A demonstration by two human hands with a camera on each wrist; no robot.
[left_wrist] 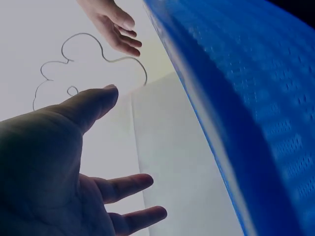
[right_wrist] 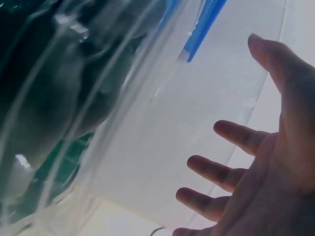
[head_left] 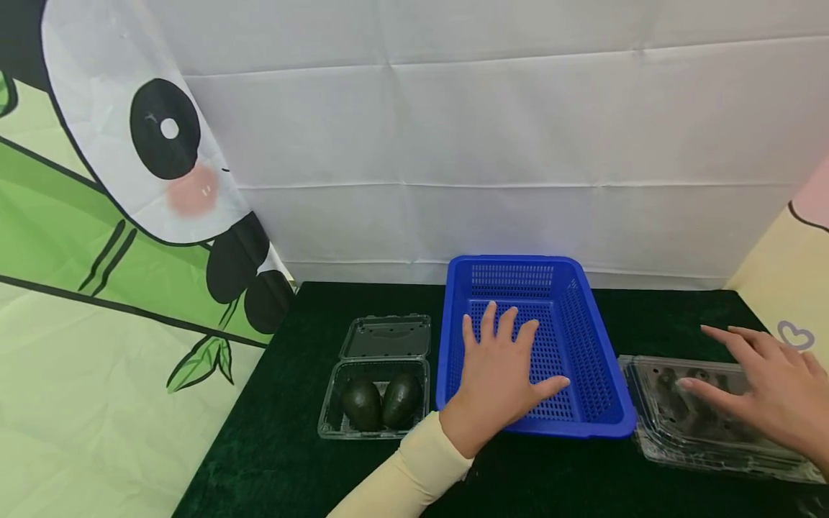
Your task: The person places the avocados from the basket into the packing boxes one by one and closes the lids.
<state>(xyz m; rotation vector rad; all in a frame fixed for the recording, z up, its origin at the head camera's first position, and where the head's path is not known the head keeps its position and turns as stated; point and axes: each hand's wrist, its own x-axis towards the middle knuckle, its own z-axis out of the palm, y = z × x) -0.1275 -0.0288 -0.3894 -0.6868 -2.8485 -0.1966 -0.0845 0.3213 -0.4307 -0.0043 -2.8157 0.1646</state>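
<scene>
My left hand (head_left: pixel 497 380) hovers over a blue plastic basket (head_left: pixel 586 338), fingers spread and holding nothing. In the left wrist view the basket's slotted side (left_wrist: pixel 275 113) rises beside that hand (left_wrist: pixel 54 157). My right hand (head_left: pixel 773 381), its fingers extended and apart, hangs above clear plastic clamshell boxes (head_left: pixel 667 439) that look stacked on the right. Its palm (right_wrist: pixel 261 187) is bare in the right wrist view, with shiny clear plastic (right_wrist: pixel 93 118) alongside. Left of the basket, two dark green avocados (head_left: pixel 361 404) lie side by side in a clear clamshell box (head_left: pixel 386 338) with its lid raised back.
A dark green cloth (head_left: pixel 278 446) covers the table. Behind it hangs a creased white sheet (head_left: pixel 492 129). A printed panda backdrop (head_left: pixel 116 216) stands along the left, and a pale yellow one (head_left: pixel 793 288) borders the right.
</scene>
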